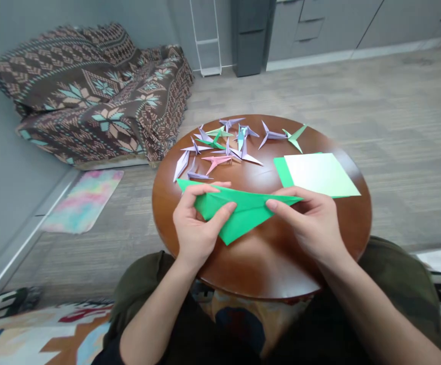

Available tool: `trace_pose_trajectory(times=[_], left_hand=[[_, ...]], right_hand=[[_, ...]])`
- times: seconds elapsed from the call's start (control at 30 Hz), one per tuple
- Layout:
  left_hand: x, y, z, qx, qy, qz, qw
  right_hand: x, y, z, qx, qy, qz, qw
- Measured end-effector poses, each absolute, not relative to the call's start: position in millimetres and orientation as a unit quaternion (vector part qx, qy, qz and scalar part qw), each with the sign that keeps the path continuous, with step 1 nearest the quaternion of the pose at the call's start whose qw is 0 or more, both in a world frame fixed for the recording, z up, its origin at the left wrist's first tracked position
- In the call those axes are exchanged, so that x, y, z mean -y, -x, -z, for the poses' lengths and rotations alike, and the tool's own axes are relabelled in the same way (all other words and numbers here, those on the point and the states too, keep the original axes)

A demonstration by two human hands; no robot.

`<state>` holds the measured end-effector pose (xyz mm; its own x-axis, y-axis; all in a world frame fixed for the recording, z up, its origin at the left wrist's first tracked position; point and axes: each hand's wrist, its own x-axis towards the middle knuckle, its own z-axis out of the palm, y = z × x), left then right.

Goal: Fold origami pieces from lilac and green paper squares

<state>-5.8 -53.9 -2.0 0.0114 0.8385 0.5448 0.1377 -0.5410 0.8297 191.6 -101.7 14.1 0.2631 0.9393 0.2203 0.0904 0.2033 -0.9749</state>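
Note:
A green sheet of origami paper (243, 213), folded into a triangle with its point downward, is held up over the near half of the round table. My left hand (201, 223) grips its left part, thumb on the front and fingers behind. Near the right corner, my right hand (311, 218) pinches it between thumb and fingers. Behind the green paper lie several folded paper figures, among them a pink one (217, 162), a dark green one (216, 141) and a lilac one (182, 165). The fingertips behind the paper are partly hidden.
Flat sheets, a pale one (321, 172) over green ones (283, 172), lie on the right of the brown table (266, 276). A sofa (102, 101) with a patterned cover stands at the far left, near a pastel mat (83, 200). Grey cabinets (327, 30) line the back.

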Motion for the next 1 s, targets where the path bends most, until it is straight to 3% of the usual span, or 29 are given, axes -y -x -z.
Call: trace_pose_trajectory(times=[0.13, 0.27, 0.5, 0.67, 0.87, 1.0], left_hand=[[52.9, 11.8, -5.2, -0.401, -0.708, -0.530, 0.240], [65.4, 21.5, -32.7, -0.408, -0.786, -0.464, -0.002], [86.4, 15.1, -48.0, -0.353, -0.883, -0.299, 0.081], [79.9, 10.4, -55.4, -0.411, -0.884, -0.210, 0.070], [63.9, -0.4, -79.1, -0.443, -0.896, 0.000, 0.033], [59.3, -1.0, -78.3, -0.445, -0.894, 0.036, 0.029]], right_hand=[[97.8, -207.4, -16.8, 0.487, 0.521, -0.346, 0.610], [99.3, -212.5, -22.9, 0.547, 0.535, -0.355, 0.537], [107.3, -192.8, -25.3, 0.643, 0.446, -0.332, 0.527], [101.5, -199.5, -23.5, 0.617, 0.464, -0.328, 0.544], [89.5, -209.5, -13.7, 0.613, 0.479, -0.310, 0.547], [91.5, -207.2, -13.4, 0.605, 0.489, -0.336, 0.532]])
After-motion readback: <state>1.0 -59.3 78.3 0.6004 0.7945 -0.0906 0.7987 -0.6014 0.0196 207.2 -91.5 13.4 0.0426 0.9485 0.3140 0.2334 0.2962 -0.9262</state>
